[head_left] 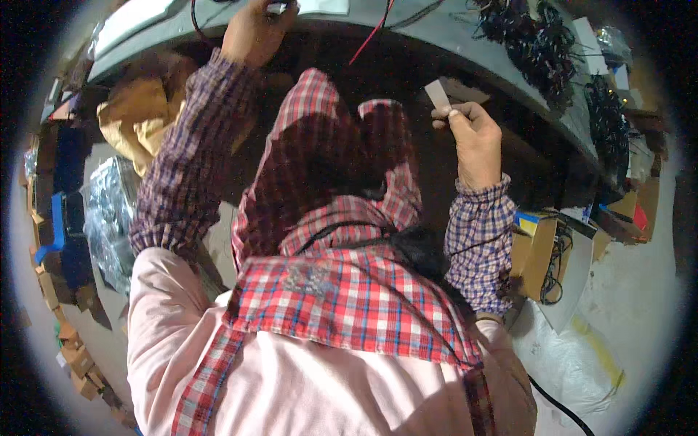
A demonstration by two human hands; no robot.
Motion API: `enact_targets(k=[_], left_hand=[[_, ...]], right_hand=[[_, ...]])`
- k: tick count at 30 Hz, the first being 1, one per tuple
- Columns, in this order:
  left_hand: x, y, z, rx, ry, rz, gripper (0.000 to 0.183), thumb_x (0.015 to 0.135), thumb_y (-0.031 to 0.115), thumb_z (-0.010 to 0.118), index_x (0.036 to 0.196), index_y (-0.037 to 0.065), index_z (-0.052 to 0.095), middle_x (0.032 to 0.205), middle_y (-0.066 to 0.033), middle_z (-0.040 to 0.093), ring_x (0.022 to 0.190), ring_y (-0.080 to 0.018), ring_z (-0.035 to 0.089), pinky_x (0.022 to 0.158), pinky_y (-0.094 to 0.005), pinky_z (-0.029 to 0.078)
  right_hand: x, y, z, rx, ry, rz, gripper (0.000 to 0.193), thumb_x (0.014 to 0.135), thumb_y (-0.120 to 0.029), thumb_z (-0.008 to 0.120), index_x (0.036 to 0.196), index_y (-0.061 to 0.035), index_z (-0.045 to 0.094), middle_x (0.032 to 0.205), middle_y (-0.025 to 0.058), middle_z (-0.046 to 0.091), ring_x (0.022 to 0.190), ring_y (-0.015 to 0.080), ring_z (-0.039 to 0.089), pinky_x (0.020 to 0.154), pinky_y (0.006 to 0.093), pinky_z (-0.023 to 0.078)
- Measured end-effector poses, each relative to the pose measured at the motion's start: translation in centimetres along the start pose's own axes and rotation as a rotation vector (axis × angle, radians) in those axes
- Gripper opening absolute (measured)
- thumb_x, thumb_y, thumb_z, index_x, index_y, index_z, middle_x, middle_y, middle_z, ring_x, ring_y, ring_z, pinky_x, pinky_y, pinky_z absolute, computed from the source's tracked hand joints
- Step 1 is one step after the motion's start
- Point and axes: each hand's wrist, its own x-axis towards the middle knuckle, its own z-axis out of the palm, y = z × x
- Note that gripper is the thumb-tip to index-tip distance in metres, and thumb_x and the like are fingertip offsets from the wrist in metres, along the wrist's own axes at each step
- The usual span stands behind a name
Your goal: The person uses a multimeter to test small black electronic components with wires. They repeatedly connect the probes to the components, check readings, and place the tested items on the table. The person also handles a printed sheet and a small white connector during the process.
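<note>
My right hand (474,142) is raised off the bench's front edge, thumb and fingers pinched on a small pale strip (438,94), flat like paper or a label. The strip points up and away from the fingertips. On the far left part of the bench, my left hand (254,35) reaches over the edge with its fingers curled. A small dark, shiny thing (278,7) shows at those fingers, partly cut off by the picture's top, so its kind is unclear. Near that hand lies a white sheet or pad (323,6).
The grey bench (436,36) curves across the top, with bundles of black cables (534,43) on its right. A red wire (369,42) hangs over its edge. Beside me stand an open cardboard box (532,251), a white plastic bag (571,360) and a clear-wrapped bundle (111,218).
</note>
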Motion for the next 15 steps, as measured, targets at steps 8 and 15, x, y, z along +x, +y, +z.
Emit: enact_targets(k=[8,15], left_hand=[[-18.6,7.1,4.7,0.641,0.130,-0.347,0.018,0.089,0.014,0.059,0.102,0.001,0.061,0.088,-0.0108,0.065,0.080,-0.0174,0.063,0.074,-0.0284,0.049],[-20.9,6.3,9.3,0.759,0.277,-0.254,0.020,0.086,0.013,0.062,0.101,0.002,0.057,0.091,-0.0159,0.058,0.075,-0.0263,0.060,0.066,-0.0332,0.048]], right_hand=[[-3.0,6.7,1.0,0.077,-0.882,0.095,0.016,0.085,-0.013,0.055,0.091,0.0014,0.060,0.110,0.0114,0.063,0.106,0.0191,0.055,0.095,0.0355,0.042],[-0.7,7.9,8.5,0.005,-0.556,-0.030,0.023,0.085,-0.016,0.057,0.099,0.0016,0.063,0.093,0.0072,0.061,0.074,0.0108,0.056,0.069,0.0276,0.047]])
